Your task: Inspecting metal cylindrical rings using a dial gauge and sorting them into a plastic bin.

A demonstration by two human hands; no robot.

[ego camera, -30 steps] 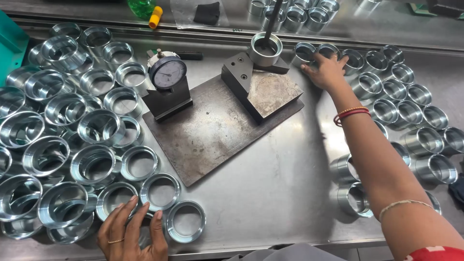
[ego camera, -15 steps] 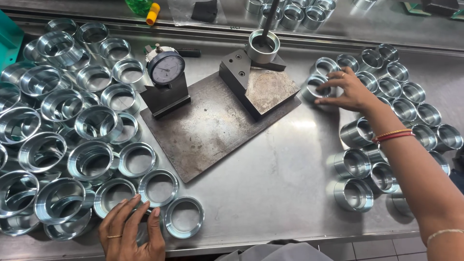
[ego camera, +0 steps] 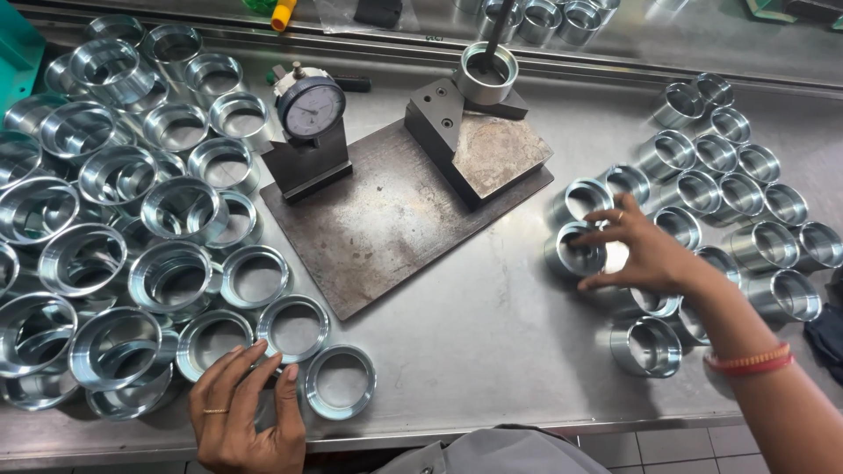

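Far left, a heap of wide, shiny metal rings [ego camera: 114,228], thin-walled and hollow, crowded and partly stacked on the steel desk [ego camera: 492,351]. At the near edge, left hand [ego camera: 246,412] palm down, fingers spread and loosely curved over a low ring [ego camera: 294,327], fingertips touching its rim, nothing gripped; another ring [ego camera: 341,380] just beside it. In the middle, a dark steel plate [ego camera: 386,219] bearing a round dial gauge [ego camera: 310,107] on its stand and an angled block [ego camera: 479,149] with one ring seated on top. Right of the plate, right hand [ego camera: 645,254] reaching in from the lower right, fingers arched and half closed around a taller polished sleeve [ego camera: 575,253], thumb below, fingertips on its upper rim. Behind and beside it, rows of similar sleeves [ego camera: 746,184] lying on their sides. An orange bangle [ego camera: 751,361] on the wrist.
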